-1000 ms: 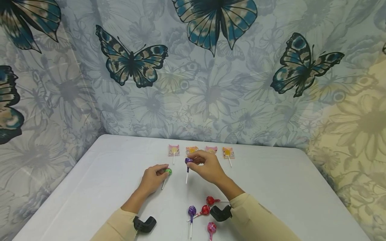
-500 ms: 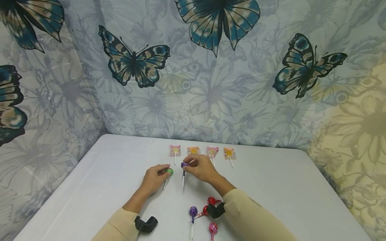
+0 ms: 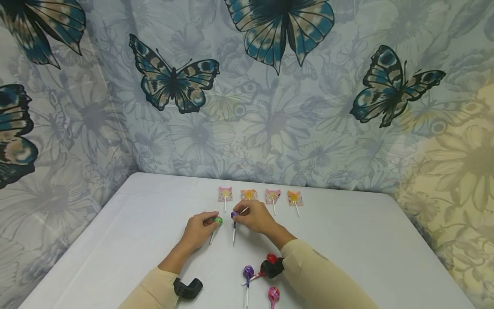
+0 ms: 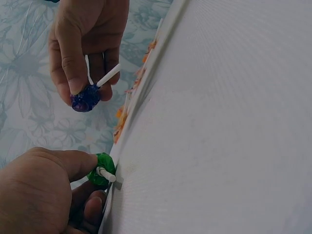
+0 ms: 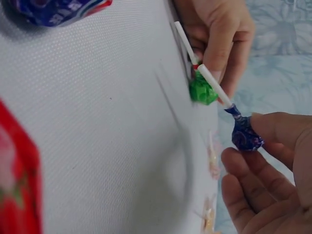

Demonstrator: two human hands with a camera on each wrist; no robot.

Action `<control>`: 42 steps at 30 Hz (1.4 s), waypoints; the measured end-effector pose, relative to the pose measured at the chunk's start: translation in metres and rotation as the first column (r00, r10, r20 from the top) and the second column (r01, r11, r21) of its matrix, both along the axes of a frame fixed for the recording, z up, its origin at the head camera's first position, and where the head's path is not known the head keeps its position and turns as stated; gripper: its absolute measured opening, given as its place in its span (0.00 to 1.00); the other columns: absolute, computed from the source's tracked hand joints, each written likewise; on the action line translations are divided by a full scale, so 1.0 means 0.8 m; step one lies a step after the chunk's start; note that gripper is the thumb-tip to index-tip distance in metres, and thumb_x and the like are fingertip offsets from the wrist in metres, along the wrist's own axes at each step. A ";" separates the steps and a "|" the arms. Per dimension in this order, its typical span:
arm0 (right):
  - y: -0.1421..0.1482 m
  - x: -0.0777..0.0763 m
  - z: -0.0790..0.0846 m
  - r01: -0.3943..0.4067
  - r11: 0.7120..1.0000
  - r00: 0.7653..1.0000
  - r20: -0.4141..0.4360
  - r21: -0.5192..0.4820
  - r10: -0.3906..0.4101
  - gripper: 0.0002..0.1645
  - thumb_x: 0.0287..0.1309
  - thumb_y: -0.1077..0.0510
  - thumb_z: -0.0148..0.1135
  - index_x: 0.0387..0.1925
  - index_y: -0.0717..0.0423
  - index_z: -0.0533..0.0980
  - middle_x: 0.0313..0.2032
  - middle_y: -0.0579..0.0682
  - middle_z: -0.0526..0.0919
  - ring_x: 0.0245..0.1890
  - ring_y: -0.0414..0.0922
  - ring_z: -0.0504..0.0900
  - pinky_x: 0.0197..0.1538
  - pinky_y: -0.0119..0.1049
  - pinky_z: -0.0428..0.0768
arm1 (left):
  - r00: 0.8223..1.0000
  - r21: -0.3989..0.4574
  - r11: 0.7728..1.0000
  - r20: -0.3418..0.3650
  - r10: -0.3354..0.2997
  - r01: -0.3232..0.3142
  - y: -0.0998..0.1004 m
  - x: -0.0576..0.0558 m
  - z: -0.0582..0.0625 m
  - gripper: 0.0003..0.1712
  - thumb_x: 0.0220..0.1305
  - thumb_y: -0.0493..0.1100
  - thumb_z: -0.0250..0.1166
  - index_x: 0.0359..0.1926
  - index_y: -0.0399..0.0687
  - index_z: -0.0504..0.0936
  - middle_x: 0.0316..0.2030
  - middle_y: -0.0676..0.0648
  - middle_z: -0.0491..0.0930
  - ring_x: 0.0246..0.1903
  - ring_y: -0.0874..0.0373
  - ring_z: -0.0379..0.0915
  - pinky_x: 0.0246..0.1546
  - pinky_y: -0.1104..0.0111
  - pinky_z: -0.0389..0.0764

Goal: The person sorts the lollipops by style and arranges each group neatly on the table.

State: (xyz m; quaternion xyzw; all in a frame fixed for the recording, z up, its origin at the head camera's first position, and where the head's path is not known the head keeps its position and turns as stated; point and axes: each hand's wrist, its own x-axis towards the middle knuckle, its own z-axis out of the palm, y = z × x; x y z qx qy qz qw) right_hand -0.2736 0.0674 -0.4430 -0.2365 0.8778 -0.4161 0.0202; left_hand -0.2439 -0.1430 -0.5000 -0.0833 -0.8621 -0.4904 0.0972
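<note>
Two pieces: purple lollipop, pinched in right grip, above worktop; green lollipop, pinched in left grip, nearby. Presumably light, hard, slick-wrapped; best held at round end.

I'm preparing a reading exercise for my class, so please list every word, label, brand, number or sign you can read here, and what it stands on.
No text can be read.
Loose purple lollipop: pale lettering, too blurred to read.
Right sleeve: a dark mark, too small to make out.
Held green lollipop and held purple lollipop: nothing readable.
Back-row lollipops: any print is too small.
</note>
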 end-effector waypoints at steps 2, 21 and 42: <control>-0.001 -0.001 -0.001 0.001 1.000 1.000 0.003 0.021 -0.001 0.07 0.52 0.60 0.71 0.35 0.53 0.83 0.33 0.43 0.82 0.33 0.41 0.82 0.35 0.34 0.79 | 1.000 -0.002 1.000 0.000 0.000 0.000 0.000 0.000 0.000 0.17 0.58 0.34 0.68 0.51 0.39 0.84 0.30 0.52 0.79 0.29 0.59 0.70 0.30 0.69 0.74; -0.013 -0.010 -0.013 -0.011 0.986 0.999 0.031 0.165 0.006 0.07 0.50 0.59 0.73 0.34 0.52 0.84 0.30 0.41 0.82 0.30 0.38 0.78 0.33 0.32 0.77 | 1.000 0.000 1.000 -0.002 -0.006 0.006 -0.002 0.000 -0.004 0.17 0.58 0.33 0.69 0.50 0.39 0.84 0.30 0.52 0.78 0.28 0.59 0.70 0.28 0.69 0.73; -0.018 -0.008 -0.014 -0.014 0.979 0.999 0.033 0.202 0.007 0.09 0.51 0.58 0.72 0.36 0.54 0.84 0.30 0.42 0.82 0.29 0.39 0.77 0.36 0.34 0.77 | 1.000 0.000 1.000 -0.020 -0.011 0.011 -0.002 -0.001 -0.003 0.16 0.57 0.34 0.69 0.49 0.40 0.84 0.30 0.52 0.78 0.28 0.59 0.70 0.29 0.69 0.74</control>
